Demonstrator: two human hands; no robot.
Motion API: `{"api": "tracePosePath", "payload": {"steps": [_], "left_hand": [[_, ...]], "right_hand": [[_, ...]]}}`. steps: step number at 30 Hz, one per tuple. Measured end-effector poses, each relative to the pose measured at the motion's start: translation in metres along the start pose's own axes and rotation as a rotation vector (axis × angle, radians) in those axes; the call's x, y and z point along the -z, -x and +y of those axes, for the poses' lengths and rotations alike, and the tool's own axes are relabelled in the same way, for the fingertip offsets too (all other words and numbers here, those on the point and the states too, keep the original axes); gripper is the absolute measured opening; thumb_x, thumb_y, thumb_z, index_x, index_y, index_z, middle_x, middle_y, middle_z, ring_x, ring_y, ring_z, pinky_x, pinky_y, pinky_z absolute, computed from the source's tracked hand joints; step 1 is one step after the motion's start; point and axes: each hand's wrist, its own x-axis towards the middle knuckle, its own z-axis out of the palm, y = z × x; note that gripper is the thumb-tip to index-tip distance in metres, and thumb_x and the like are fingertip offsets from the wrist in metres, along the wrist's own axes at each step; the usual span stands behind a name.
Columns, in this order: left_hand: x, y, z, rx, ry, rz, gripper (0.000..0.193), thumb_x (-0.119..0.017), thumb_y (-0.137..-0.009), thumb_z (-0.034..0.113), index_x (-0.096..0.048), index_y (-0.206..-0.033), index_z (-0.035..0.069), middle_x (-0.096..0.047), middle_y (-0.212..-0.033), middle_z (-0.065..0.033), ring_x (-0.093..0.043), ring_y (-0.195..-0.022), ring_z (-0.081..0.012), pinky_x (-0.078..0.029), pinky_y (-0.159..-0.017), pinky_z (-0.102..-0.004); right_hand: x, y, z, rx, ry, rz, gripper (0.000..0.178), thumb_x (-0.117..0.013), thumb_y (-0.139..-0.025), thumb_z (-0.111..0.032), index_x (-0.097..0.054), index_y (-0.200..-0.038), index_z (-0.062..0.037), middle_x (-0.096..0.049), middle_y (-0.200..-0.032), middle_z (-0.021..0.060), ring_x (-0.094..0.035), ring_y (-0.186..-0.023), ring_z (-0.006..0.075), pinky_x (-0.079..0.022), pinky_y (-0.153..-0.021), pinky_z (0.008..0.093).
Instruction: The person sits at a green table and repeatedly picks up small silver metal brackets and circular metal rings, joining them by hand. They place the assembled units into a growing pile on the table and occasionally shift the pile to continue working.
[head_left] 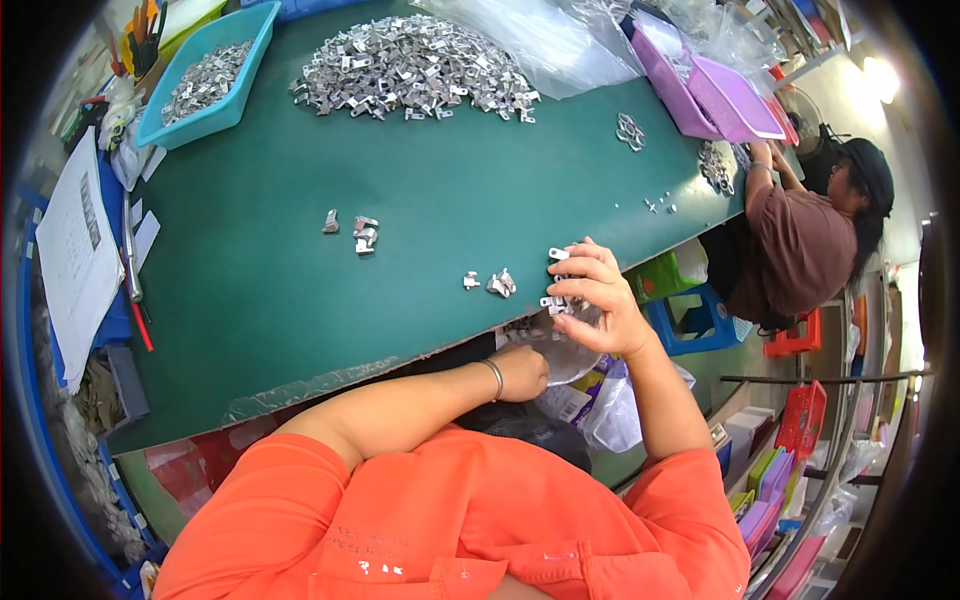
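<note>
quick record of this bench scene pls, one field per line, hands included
surface: green table
left hand: by the table's near edge, next to a clear plastic bag; left hand fingers mostly hidden
right hand: right hand curled around small metal pieces at the table edge
loose on table: small metal clusters left of the right hand
far side: large metal pile
containers: turquoise bin far left, purple bin far right
nearby: a seated co-worker, right
</note>
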Motion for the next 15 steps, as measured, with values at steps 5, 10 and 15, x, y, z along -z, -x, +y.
{"api": "tracePosePath", "payload": {"steps": [5, 10, 15], "left_hand": [[0.000, 0.000, 0.000, -0.016, 0.012, 0.010, 0.021, -0.051, -0.079, 0.018, -0.069, -0.077, 0.008, -0.067, -0.078, -0.0160, -0.064, -0.075, -0.0343, -0.049, -0.076, -0.0440], [-0.007, -0.004, -0.003, -0.025, -0.016, 0.024, 0.022, -0.051, -0.079, 0.018, -0.069, -0.075, 0.008, -0.066, -0.077, -0.0152, -0.064, -0.075, -0.0350, -0.048, -0.078, -0.0445], [0.002, -0.006, 0.002, -0.005, -0.095, -0.106, 0.028, -0.048, -0.079, 0.018, -0.071, -0.081, 0.002, -0.067, -0.088, -0.0213, -0.065, -0.086, -0.0358, -0.048, -0.082, -0.0432]], "right_hand": [[-0.007, 0.027, -0.008, -0.020, -0.124, 0.092, 0.018, -0.065, -0.067, -0.003, -0.067, -0.084, -0.0067, -0.066, -0.100, 0.0081, -0.055, -0.107, 0.0304, -0.030, -0.106, 0.0495], [-0.025, 0.033, -0.011, -0.134, -0.239, 0.439, 0.021, -0.055, -0.075, 0.005, -0.059, -0.095, -0.0005, -0.056, -0.116, 0.0167, -0.050, -0.111, 0.0275, -0.036, -0.100, 0.0422], [-0.044, -0.015, -0.025, -0.341, 0.366, 0.096, 0.076, -0.066, -0.080, -0.031, -0.032, -0.138, 0.0040, -0.030, -0.142, 0.0274, -0.029, -0.133, 0.0414, -0.023, -0.110, 0.0453]]}}
